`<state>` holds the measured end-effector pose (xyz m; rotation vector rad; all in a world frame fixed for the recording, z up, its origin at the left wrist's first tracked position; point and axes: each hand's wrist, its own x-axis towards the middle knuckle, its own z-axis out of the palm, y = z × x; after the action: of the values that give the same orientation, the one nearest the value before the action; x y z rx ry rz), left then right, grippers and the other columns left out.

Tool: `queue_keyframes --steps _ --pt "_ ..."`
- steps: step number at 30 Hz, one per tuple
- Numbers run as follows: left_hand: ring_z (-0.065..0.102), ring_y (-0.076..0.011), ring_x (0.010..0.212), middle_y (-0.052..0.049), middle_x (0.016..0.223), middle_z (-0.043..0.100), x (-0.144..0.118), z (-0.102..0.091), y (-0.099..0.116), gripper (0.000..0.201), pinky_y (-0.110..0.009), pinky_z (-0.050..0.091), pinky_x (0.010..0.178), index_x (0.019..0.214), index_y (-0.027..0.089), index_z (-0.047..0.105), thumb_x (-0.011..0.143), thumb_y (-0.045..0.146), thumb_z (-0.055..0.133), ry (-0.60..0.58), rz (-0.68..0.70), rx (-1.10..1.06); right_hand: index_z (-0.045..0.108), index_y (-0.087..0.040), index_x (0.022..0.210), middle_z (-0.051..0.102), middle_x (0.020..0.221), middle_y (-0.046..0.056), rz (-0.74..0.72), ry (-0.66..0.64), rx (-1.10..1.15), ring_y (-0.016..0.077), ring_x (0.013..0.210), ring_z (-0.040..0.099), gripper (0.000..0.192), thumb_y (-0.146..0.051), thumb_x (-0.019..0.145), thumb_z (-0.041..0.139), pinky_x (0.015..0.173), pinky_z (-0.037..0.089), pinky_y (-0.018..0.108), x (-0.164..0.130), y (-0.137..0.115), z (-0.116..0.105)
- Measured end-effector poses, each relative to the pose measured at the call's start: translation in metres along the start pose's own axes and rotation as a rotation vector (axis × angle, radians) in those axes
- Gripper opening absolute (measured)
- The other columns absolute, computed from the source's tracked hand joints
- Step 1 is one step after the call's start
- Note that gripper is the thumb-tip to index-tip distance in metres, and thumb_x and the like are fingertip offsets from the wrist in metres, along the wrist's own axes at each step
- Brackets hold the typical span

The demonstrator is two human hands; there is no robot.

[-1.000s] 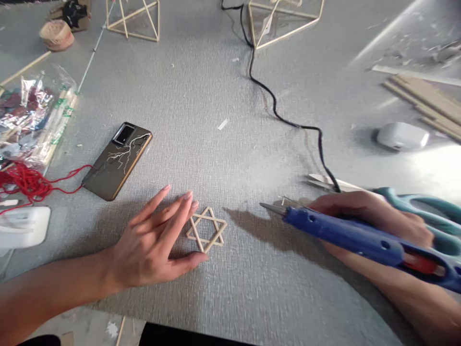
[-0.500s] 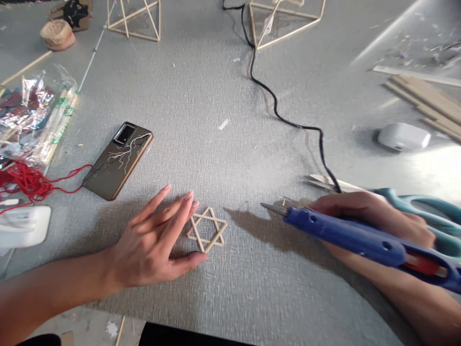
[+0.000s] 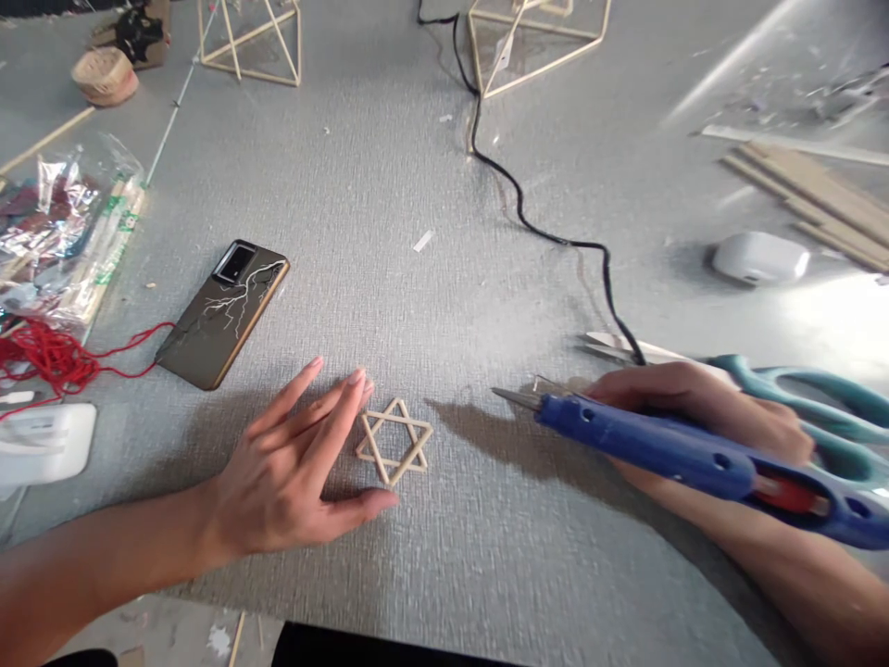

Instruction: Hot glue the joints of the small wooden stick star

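Surface: grey textured mat [image 3: 431, 306] over a worktable, littered with craft bits.
Right hand: right hand [image 3: 701, 408] closed round the blue glue gun [image 3: 667, 449], metal nozzle aimed left toward the star, tip well short of it.
Left hand: left hand [image 3: 298, 463] flat and spread on the mat, holding nothing; fingertips touch the star's left edge, thumb lies just below it.
Star: small six-pointed stick star [image 3: 394, 442] lies flat between the two hands, just beside the left fingers, apart from the nozzle.
Progress: star looks assembled, two triangles overlapped; cannot tell whether all joints are glued. My read is the glue work on it is at or near its end, nothing yet attached to it.
Behind the gun: teal scissors [image 3: 798, 389] lie touching the right wrist; black cord [image 3: 528, 218] runs away up the mat.
Further out: white case [image 3: 759, 257], strips of wood [image 3: 820, 195], two stick frames [image 3: 250, 42] at the far edge.
Left of the open hand: phone [image 3: 222, 313] face down, red thread [image 3: 48, 357], bag of sticks [image 3: 69, 232].
Writing: green print on the bag, too small to read; lightning pattern on the phone, no brand legible.
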<state>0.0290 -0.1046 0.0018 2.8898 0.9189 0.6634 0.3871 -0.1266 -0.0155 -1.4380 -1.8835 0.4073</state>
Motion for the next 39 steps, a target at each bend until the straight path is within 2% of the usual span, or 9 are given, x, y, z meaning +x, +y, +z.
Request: queue_keyframes --steps 3,8,11,13,17,21,28,32,39 --pt "0.06 -0.0327 0.134 -0.023 0.139 0.063 0.0 -0.002 0.0 0.103 -0.057 0.041 0.122 0.155 -0.005 0.028 0.087 0.06 0.071 0.009 0.036 -0.002 0.066 -0.032 0.096 0.067 0.065 -0.005 -0.017 0.004 0.025 0.0191 0.049 0.063 0.013 -0.036 0.083 0.068 0.043 0.049 0.031 0.001 0.0 0.001" --pt "0.05 -0.0359 0.143 -0.013 0.147 0.059 0.003 -0.012 -0.005 0.066 -0.069 0.032 0.122 0.144 0.015 0.054 0.096 0.06 0.058 -0.132 0.266 -0.012 0.065 -0.03 0.096 0.066 0.068 -0.006 -0.059 0.013 0.072 0.0149 0.051 0.063 0.014 -0.029 0.082 0.07 0.046 0.048 0.026 0.005 0.0 0.0" --pt "0.047 -0.0369 0.145 -0.012 0.152 0.055 0.006 -0.015 -0.013 0.063 -0.072 0.029 0.121 0.144 0.024 0.056 0.096 0.065 0.052 -0.206 0.358 -0.024 0.065 -0.029 0.093 0.063 0.066 -0.007 -0.067 0.035 0.082 0.0119 0.05 0.059 0.014 -0.026 0.082 0.072 0.049 0.047 0.024 0.007 -0.003 0.0" --pt "0.047 -0.0372 0.145 -0.013 0.152 0.055 0.008 -0.016 -0.019 0.066 -0.072 0.027 0.121 0.145 0.023 0.055 0.097 0.067 0.048 -0.217 0.389 -0.049 0.064 -0.028 0.091 0.063 0.066 -0.008 -0.062 0.041 0.076 0.0108 0.051 0.059 0.014 -0.023 0.082 0.074 0.051 0.047 0.023 0.009 -0.004 0.0" --pt "0.05 -0.036 0.143 -0.011 0.149 0.059 0.01 -0.017 -0.03 0.06 -0.072 0.027 0.121 0.142 0.025 0.058 0.1 0.064 0.041 -0.214 0.373 -0.092 0.065 -0.028 0.09 0.063 0.066 -0.008 -0.079 0.054 0.063 0.0102 0.051 0.058 0.014 -0.02 0.082 0.074 0.052 0.046 0.023 0.008 -0.003 0.001" --pt "0.05 -0.0368 0.142 -0.009 0.151 0.057 0.012 -0.019 -0.037 0.06 -0.074 0.024 0.121 0.144 0.033 0.056 0.098 0.068 0.041 -0.292 0.373 -0.095 0.065 -0.027 0.09 0.061 0.065 -0.009 -0.083 0.06 0.062 0.0094 0.051 0.056 0.012 -0.023 0.083 0.074 0.052 0.045 0.023 0.007 -0.003 0.001" --pt "0.047 -0.038 0.144 -0.011 0.153 0.054 0.013 -0.019 -0.035 0.062 -0.074 0.022 0.121 0.143 0.031 0.057 0.094 0.068 0.049 -0.304 0.415 -0.055 0.065 -0.026 0.09 0.061 0.063 -0.009 -0.11 0.074 0.067 0.0082 0.05 0.056 0.011 -0.023 0.083 0.072 0.052 0.045 0.021 0.008 -0.005 0.002" --pt "0.05 -0.0371 0.143 -0.009 0.15 0.058 0.013 -0.018 -0.034 0.06 -0.073 0.021 0.122 0.14 0.03 0.06 0.094 0.067 0.051 -0.285 0.422 -0.056 0.064 -0.026 0.089 0.062 0.062 -0.008 -0.095 0.08 0.056 0.0092 0.05 0.057 0.01 -0.023 0.083 0.073 0.052 0.045 0.022 0.008 -0.007 0.003" --pt "0.047 -0.0359 0.145 -0.006 0.151 0.057 0.011 -0.018 -0.034 0.062 -0.073 0.019 0.123 0.143 0.032 0.056 0.093 0.07 0.049 -0.311 0.412 -0.045 0.065 -0.027 0.089 0.063 0.063 -0.008 -0.07 0.078 0.045 0.0103 0.051 0.058 0.009 -0.025 0.084 0.072 0.052 0.046 0.023 0.008 -0.01 0.003"
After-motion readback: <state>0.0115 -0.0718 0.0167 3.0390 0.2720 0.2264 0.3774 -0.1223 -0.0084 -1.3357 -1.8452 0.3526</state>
